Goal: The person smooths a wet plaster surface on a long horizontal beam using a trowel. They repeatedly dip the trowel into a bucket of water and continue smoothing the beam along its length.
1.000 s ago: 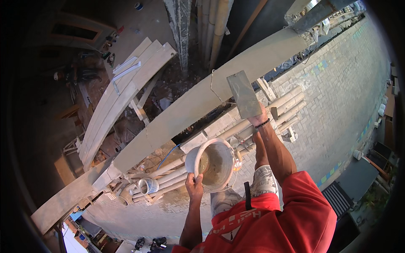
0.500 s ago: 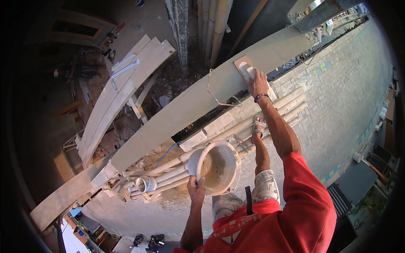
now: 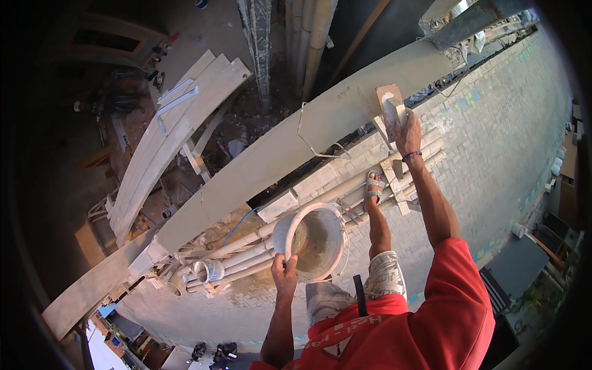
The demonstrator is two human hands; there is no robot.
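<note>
My left hand (image 3: 284, 273) is closed on the near-left rim of a pale bucket (image 3: 341, 243), which is tilted so its inside shows. A little wet grey-brown mix (image 3: 300, 239) lies low in it. My right hand (image 3: 408, 137) grips the handle of a plastering float (image 3: 387, 98), whose flat plate carries a whitish smear. The float is at the right-hand edge of a long curved beam (image 3: 259, 163) with a smooth grey coat; whether it touches the beam I cannot tell. A bent wire (image 3: 300, 126) crosses the beam to the left of the float.
Bamboo poles (image 3: 246, 262) lie below the beam, with a crosswise board (image 3: 394, 188) and my sandalled foot (image 3: 374, 185) near them. A small white pail (image 3: 208, 270) stands at lower left. Curved planks (image 3: 179, 142) rest beyond the beam. Paving (image 3: 493, 142) spreads to the right.
My right hand has moved the float rightward from the beam's face to its edge and turned it more upright. My left hand and the bucket have barely shifted.
</note>
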